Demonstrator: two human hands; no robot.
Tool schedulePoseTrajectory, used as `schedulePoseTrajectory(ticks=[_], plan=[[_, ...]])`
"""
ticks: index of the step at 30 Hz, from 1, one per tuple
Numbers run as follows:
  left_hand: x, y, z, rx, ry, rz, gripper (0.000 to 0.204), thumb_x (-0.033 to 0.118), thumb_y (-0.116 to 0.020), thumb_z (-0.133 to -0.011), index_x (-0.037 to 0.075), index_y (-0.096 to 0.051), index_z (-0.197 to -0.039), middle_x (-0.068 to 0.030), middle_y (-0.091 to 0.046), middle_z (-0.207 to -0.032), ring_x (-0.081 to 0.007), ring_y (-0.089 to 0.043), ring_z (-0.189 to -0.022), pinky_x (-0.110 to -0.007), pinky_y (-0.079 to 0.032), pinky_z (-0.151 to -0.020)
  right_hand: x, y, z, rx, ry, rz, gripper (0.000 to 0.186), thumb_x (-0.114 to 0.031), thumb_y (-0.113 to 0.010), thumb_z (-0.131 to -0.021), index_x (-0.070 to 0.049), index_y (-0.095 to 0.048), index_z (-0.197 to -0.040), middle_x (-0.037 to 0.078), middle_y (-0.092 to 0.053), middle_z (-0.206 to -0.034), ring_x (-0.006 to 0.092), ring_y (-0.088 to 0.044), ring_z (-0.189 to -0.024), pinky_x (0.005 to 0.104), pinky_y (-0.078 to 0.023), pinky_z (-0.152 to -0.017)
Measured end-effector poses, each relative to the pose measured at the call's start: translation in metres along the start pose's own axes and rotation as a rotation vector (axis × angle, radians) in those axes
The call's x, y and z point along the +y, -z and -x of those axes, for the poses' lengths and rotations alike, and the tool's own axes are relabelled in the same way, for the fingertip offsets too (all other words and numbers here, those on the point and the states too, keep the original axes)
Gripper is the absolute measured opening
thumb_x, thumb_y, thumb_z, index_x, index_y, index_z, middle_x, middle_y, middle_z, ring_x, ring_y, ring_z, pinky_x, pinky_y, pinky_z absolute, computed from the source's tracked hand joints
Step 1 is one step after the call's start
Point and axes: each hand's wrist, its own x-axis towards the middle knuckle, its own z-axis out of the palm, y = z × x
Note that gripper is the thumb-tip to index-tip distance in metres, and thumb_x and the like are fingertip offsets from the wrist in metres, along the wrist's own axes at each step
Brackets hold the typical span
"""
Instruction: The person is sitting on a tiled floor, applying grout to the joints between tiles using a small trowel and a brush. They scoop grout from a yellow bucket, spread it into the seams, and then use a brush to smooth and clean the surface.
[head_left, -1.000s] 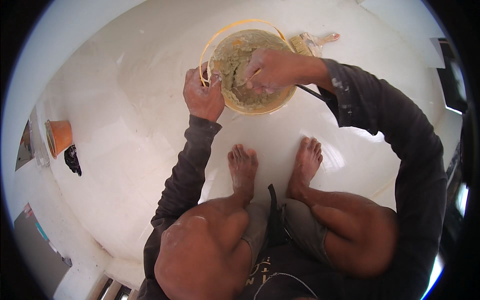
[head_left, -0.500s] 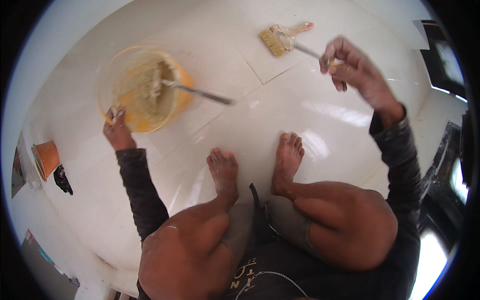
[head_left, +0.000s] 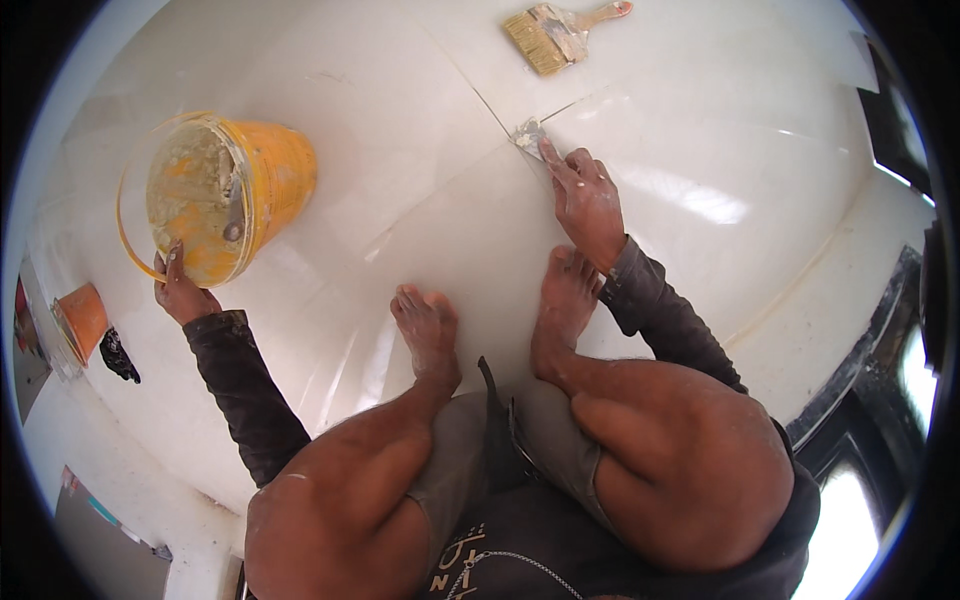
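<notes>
My right hand (head_left: 590, 205) grips a putty knife (head_left: 530, 137) smeared with paste, index finger stretched along it. Its blade lies against the tiled floor where the joint lines cross. At the left, my left hand (head_left: 180, 290) holds the near rim of a yellow bucket (head_left: 285, 175), thumb over the edge. The bucket is tilted, its mouth towards the left, and pale paste coats its inside. A second tool with a rounded grey handle end (head_left: 235, 215) rests inside; its lower part is hard to make out.
A wide paintbrush (head_left: 545, 38) with caked bristles lies on the glossy tiles beyond my right hand. Far left are an orange pot (head_left: 82, 322) and a crumpled black thing (head_left: 120, 356). My bare feet (head_left: 425, 325) stand on the floor between bucket and right hand. Dark-framed panels border the right.
My right hand has come down and left, bringing the putty knife onto the floor joint. The bucket has shifted left and tipped over more, and the tool in it has slid down inside.
</notes>
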Motion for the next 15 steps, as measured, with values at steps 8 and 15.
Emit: schedulePoseTrajectory(ticks=[8, 15], plan=[[-0.006, -0.010, 0.004, 0.004, -0.001, -0.027, 0.047, 0.008, -0.063, -0.088, -0.010, -0.052, -0.129, -0.0162, -0.063, -0.118, -0.0242, -0.065, -0.104, -0.033, -0.054, -0.089, -0.003, 0.025, -0.005, -0.220, -0.038, 0.145, 0.042, -0.010, -0.057, -0.086, -0.007, -0.061, -0.128, 0.012, -0.059, -0.089, 0.0305, -0.064, -0.070, 0.0409, -0.054, -0.063], [-0.005, -0.006, 0.006, 0.022, -0.002, -0.001, 0.047, 0.009, -0.064, -0.086, -0.009, -0.054, -0.128, -0.0160, -0.063, -0.117, -0.0240, -0.065, -0.102, -0.033, -0.054, -0.089, -0.008, 0.029, -0.022, -0.162, 0.039, 0.118, 0.033, -0.010, -0.058, -0.088, -0.005, -0.066, -0.120, 0.013, -0.058, -0.079, 0.0312, -0.061, -0.063, 0.0405, -0.051, -0.056]])
